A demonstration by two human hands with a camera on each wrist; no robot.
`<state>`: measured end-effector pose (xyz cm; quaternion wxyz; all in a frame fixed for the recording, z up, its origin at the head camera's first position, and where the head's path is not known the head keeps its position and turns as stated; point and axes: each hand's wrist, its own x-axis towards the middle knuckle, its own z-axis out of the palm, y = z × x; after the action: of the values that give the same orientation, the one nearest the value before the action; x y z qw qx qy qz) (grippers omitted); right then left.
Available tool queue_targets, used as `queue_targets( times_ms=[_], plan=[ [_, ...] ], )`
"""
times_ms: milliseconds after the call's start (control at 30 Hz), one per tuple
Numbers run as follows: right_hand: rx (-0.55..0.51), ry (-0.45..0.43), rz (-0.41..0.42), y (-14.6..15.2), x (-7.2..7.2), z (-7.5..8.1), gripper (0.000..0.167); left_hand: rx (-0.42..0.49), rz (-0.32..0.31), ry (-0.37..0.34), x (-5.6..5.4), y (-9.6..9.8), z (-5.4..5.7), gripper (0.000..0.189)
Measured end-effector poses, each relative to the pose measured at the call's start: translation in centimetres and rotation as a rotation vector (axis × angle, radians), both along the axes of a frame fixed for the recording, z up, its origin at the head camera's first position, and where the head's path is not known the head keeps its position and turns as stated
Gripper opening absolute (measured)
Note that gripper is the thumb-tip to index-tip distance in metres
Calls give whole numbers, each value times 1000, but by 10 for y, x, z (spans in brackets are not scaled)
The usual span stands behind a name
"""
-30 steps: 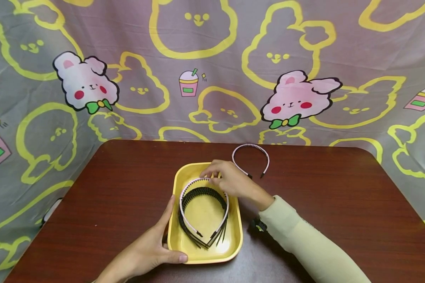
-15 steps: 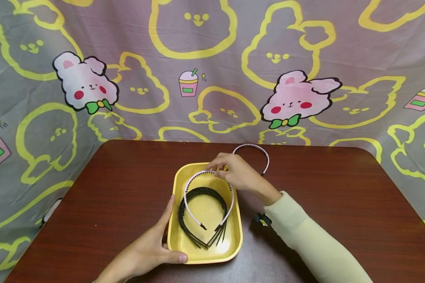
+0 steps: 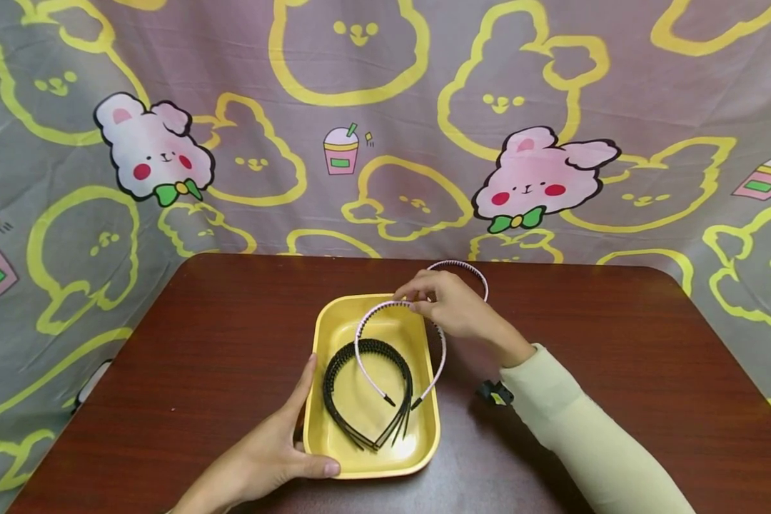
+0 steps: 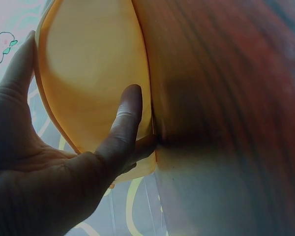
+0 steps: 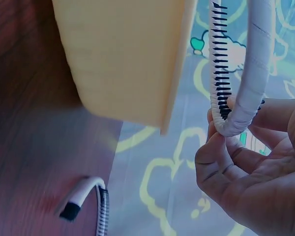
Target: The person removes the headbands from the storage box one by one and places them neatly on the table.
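One light pinch: right hand (image 3: 451, 305), thumb and fingertips almost closed together, has hold of the pink headband (image 5: 258, 64) near its crown, teeth on the inside. Band spans the right rim of the yellow box (image 3: 373, 465); whether its dark ends touch anything, cannot tell. A crown hold probably lets the legs swing, so best move slowly, ends tipped clear of rim and of the black headbands (image 3: 387, 350) nested inside, whose teeth could snag. Left hand (image 3: 281, 444) spread wide about the near left corner, thumb along the near end; steady pressure should do, no squeezing. Farther out, beyond the right wrist, a second pink headband (image 3: 457, 264) lies on the table (image 3: 231, 343); give it elbow room.
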<state>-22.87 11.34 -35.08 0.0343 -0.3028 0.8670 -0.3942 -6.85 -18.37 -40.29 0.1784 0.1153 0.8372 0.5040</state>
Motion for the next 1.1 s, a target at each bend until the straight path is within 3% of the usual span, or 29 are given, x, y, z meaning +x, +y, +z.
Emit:
queue_targets(
  times_ms=[233, 667, 1100],
  plan=[
    [3, -10, -35, 20, -3, 1, 26, -30, 32, -51, 0, 2, 3, 144],
    [19, -77, -136, 62, -4, 1, 26, -29, 27, -53, 0, 3, 2, 143],
    [35, -112, -181, 93, -3, -9, 26, -50, 27, -44, 1, 2, 2, 143]
  ],
)
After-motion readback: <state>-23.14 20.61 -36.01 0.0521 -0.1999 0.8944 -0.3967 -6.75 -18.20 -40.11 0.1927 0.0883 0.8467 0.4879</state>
